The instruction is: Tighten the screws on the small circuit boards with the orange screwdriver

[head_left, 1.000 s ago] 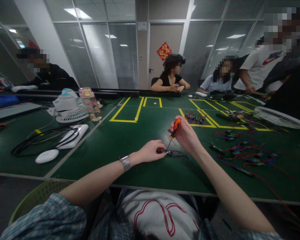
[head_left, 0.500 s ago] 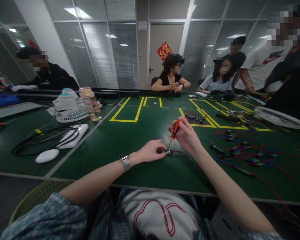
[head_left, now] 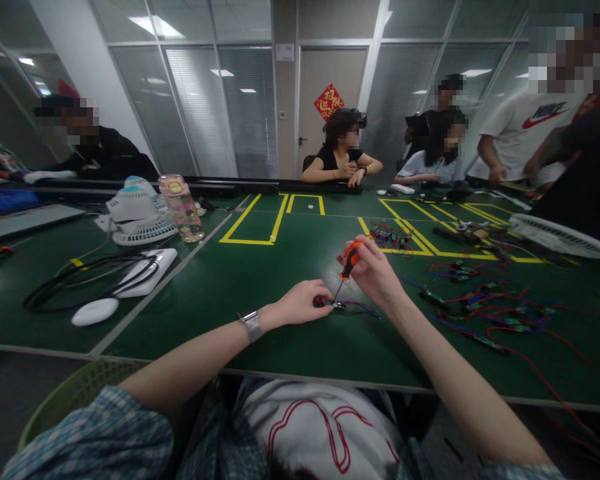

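One head-worn camera looks forward and down, from close by, across the green table (head_left: 260, 273)

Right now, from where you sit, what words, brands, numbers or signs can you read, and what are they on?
"NIKE": on the white shirt of a person standing at right.
"招" and "进": on the red diamond sign on the door; its other characters are too blurred to be sure.
Too small to read: the pale notice beside the door, and any markings on the small circuit board or screwdriver.
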The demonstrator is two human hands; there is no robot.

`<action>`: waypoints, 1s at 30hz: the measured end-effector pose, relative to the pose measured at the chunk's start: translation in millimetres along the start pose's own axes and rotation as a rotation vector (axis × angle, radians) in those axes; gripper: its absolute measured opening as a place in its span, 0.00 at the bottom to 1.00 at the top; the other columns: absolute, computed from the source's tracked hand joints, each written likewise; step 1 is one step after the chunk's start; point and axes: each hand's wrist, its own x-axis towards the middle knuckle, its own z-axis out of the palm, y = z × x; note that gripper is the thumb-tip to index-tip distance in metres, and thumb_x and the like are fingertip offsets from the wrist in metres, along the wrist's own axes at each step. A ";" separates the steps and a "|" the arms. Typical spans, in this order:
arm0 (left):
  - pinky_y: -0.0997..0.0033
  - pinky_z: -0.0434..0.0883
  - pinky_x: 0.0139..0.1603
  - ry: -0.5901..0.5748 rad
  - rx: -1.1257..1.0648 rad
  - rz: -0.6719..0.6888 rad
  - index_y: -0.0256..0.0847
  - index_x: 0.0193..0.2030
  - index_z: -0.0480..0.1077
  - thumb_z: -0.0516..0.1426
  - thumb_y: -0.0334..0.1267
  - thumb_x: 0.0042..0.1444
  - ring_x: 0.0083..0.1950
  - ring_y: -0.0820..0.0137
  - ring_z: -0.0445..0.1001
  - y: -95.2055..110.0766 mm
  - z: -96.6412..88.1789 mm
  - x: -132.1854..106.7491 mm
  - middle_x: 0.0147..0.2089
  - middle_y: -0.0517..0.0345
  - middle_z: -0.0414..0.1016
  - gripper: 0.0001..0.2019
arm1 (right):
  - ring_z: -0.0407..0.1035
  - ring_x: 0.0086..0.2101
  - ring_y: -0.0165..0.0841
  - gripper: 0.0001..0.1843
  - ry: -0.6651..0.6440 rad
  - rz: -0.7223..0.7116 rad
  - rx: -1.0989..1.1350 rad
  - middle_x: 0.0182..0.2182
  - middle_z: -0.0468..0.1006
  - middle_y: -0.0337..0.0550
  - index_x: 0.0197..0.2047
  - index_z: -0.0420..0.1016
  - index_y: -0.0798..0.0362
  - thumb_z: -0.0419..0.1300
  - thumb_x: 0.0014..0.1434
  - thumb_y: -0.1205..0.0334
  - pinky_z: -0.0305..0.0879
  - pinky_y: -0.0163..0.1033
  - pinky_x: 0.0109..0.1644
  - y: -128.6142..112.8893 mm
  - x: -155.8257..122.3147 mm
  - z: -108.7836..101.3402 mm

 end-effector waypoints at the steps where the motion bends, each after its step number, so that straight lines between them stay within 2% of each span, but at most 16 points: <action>1: 0.74 0.68 0.41 0.000 -0.001 0.001 0.38 0.42 0.77 0.60 0.38 0.58 0.39 0.71 0.72 0.0 0.0 0.0 0.41 0.55 0.74 0.08 | 0.73 0.33 0.28 0.13 0.000 0.002 0.009 0.32 0.80 0.31 0.37 0.77 0.43 0.73 0.48 0.57 0.71 0.42 0.50 -0.3 -0.2 0.4; 13: 0.74 0.66 0.39 0.007 -0.002 0.018 0.37 0.42 0.78 0.60 0.37 0.58 0.37 0.71 0.72 0.0 -0.3 0.2 0.39 0.56 0.73 0.08 | 0.71 0.31 0.28 0.12 -0.089 0.074 0.023 0.30 0.78 0.34 0.40 0.75 0.43 0.68 0.54 0.52 0.71 0.38 0.43 -5.9 -1.9 7.4; 17: 0.75 0.67 0.40 0.018 -0.010 0.027 0.36 0.42 0.78 0.61 0.37 0.58 0.37 0.71 0.72 -0.1 0.1 0.0 0.39 0.55 0.73 0.08 | 0.69 0.29 0.27 0.14 -0.105 0.089 0.055 0.29 0.77 0.33 0.37 0.75 0.44 0.70 0.51 0.50 0.71 0.37 0.44 -6.3 -3.7 9.4; 22: 0.75 0.67 0.40 0.016 -0.010 0.024 0.37 0.42 0.78 0.61 0.37 0.58 0.38 0.71 0.72 0.1 0.6 -0.3 0.40 0.55 0.74 0.08 | 0.69 0.31 0.27 0.15 -0.071 0.056 0.042 0.31 0.76 0.32 0.36 0.75 0.44 0.74 0.46 0.55 0.72 0.38 0.46 -4.5 -2.4 6.4; 28: 0.75 0.67 0.39 0.022 -0.007 0.022 0.37 0.42 0.78 0.61 0.37 0.58 0.37 0.71 0.72 0.2 0.4 -0.2 0.39 0.55 0.74 0.08 | 0.69 0.29 0.27 0.15 -0.131 0.052 0.014 0.29 0.76 0.34 0.43 0.76 0.42 0.69 0.53 0.52 0.71 0.37 0.43 -4.3 -1.9 6.2; 30: 0.75 0.67 0.39 0.021 -0.007 0.025 0.37 0.42 0.78 0.61 0.37 0.58 0.37 0.71 0.72 0.2 0.2 -0.2 0.38 0.56 0.73 0.08 | 0.69 0.29 0.26 0.14 -0.140 0.062 0.022 0.29 0.76 0.34 0.43 0.76 0.42 0.68 0.54 0.51 0.71 0.36 0.43 -4.9 -2.7 7.5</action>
